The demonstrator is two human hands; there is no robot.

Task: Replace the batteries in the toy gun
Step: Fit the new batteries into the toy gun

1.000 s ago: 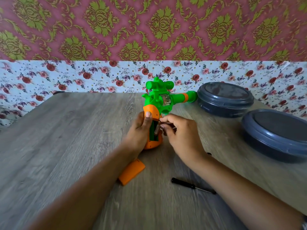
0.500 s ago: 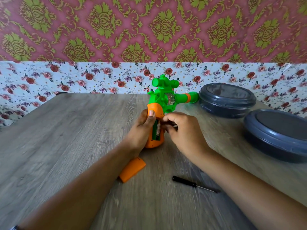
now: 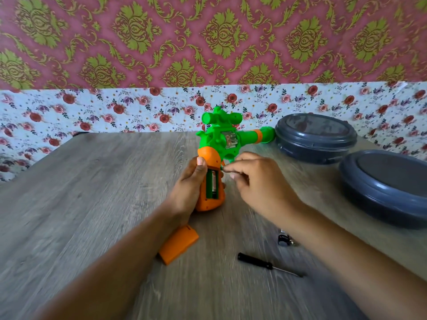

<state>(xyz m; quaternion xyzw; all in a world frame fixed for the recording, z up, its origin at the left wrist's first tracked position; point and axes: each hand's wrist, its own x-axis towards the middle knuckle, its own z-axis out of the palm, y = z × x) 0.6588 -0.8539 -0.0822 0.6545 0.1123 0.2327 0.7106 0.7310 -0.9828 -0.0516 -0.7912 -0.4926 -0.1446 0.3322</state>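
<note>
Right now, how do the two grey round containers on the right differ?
The far container sits by the wall, touching the toy gun muzzle; the near container sits closer, cut off by the frame edge. The far lid looks glossy and reflective, the near one matte. Both are dark grey, round, lidded.

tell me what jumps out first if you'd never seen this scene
The green and orange toy gun at table centre, held upright by the left hand with its battery bay open. The right hand hovers beside it. The orange cover and a screwdriver lie nearer the camera.
</note>
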